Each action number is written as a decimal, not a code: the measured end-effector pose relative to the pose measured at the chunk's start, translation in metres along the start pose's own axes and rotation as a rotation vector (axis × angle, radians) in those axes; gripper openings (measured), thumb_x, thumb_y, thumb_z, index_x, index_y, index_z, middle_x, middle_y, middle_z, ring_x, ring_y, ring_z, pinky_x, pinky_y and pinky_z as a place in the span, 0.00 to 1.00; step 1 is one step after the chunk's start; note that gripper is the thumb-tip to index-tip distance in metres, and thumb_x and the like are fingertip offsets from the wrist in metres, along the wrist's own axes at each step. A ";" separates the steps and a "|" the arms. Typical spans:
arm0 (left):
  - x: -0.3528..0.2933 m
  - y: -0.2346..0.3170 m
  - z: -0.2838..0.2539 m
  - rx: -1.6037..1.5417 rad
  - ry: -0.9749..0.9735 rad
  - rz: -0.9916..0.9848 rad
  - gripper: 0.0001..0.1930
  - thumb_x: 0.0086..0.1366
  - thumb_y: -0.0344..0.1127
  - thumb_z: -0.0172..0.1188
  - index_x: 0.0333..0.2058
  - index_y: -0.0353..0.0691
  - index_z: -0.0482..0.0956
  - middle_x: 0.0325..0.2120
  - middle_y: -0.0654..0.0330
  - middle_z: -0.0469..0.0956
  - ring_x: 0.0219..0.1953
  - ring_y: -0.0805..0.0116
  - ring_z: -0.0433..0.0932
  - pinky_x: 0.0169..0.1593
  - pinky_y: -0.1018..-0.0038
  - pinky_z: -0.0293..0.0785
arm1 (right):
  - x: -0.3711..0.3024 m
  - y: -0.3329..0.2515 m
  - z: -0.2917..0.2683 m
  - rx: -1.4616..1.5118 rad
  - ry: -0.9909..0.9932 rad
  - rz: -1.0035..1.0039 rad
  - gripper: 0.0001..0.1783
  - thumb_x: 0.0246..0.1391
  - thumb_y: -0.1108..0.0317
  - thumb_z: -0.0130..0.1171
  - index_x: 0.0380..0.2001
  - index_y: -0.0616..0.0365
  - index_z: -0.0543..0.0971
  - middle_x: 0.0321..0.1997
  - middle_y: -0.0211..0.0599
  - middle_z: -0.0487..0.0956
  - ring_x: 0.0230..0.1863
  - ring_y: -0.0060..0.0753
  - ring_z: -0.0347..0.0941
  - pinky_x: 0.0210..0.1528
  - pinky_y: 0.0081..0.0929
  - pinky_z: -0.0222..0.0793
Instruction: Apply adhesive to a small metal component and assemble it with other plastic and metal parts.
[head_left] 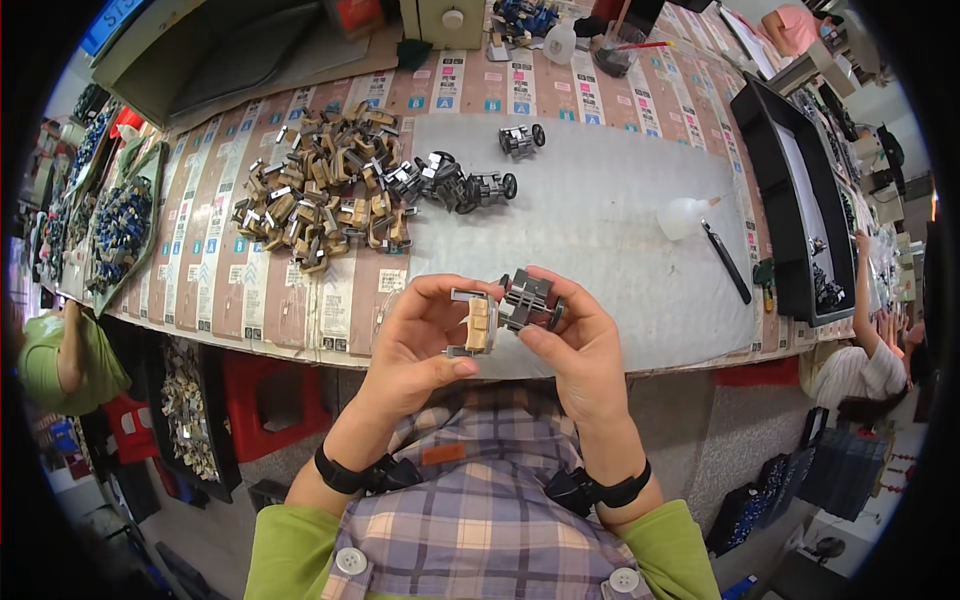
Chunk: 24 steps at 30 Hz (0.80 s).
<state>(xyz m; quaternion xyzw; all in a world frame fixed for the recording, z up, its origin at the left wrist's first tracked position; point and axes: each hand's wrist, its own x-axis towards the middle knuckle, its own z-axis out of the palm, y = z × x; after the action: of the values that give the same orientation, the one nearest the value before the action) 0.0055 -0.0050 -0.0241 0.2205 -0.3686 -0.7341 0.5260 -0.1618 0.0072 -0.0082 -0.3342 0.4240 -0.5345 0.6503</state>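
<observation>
Over the front edge of the table, my left hand (405, 345) grips a tan and silver bracket-shaped part (481, 322) between thumb and fingers. My right hand (582, 350) pinches a dark grey toy-car chassis (527, 298) with black wheels. The two pieces are side by side, very close; I cannot tell whether they touch. Farther left lies a heap of similar tan and silver parts (325, 185). A few more grey wheeled chassis (455, 188) sit at the heap's right edge, and one chassis (518, 141) stands apart behind them.
A pale sheet (580, 250) covers the work area. On its right lie a white squeeze bottle (682, 217) and a black pen-like tool (727, 262). A long black tray (800, 200) borders the right side. Behind stand a machine housing (240, 55) and a cup (613, 60). Other people work at both sides.
</observation>
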 end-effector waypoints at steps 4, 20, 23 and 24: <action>0.001 0.003 0.000 -0.004 -0.017 0.007 0.30 0.46 0.29 0.65 0.47 0.38 0.60 0.46 0.52 0.67 0.49 0.63 0.68 0.51 0.67 0.64 | -0.006 -0.001 0.004 -0.022 -0.038 -0.001 0.26 0.45 0.82 0.53 0.50 0.66 0.63 0.45 0.38 0.71 0.45 0.23 0.68 0.45 0.19 0.65; -0.005 -0.005 0.005 0.425 0.078 0.095 0.29 0.43 0.24 0.66 0.45 0.35 0.64 0.45 0.56 0.66 0.48 0.68 0.68 0.51 0.71 0.67 | -0.007 0.001 0.011 -1.013 0.201 -0.787 0.18 0.40 0.84 0.57 0.39 0.66 0.71 0.38 0.46 0.76 0.39 0.36 0.75 0.40 0.25 0.71; -0.006 -0.006 0.008 0.482 0.134 0.112 0.30 0.42 0.25 0.67 0.45 0.34 0.64 0.44 0.57 0.67 0.46 0.69 0.69 0.49 0.73 0.68 | -0.001 0.004 0.011 -1.059 0.141 -0.966 0.23 0.31 0.87 0.57 0.38 0.63 0.73 0.37 0.48 0.76 0.35 0.41 0.76 0.33 0.24 0.73; -0.006 -0.006 0.009 0.510 0.159 0.131 0.30 0.42 0.26 0.68 0.45 0.34 0.65 0.44 0.57 0.67 0.44 0.69 0.70 0.48 0.74 0.68 | -0.001 0.004 0.011 -1.056 0.140 -0.979 0.23 0.30 0.87 0.57 0.37 0.63 0.73 0.37 0.48 0.76 0.35 0.40 0.76 0.32 0.25 0.73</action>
<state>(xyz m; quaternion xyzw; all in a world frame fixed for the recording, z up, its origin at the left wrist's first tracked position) -0.0026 0.0042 -0.0230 0.3785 -0.5126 -0.5622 0.5271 -0.1497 0.0087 -0.0072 -0.7202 0.4680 -0.5087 0.0593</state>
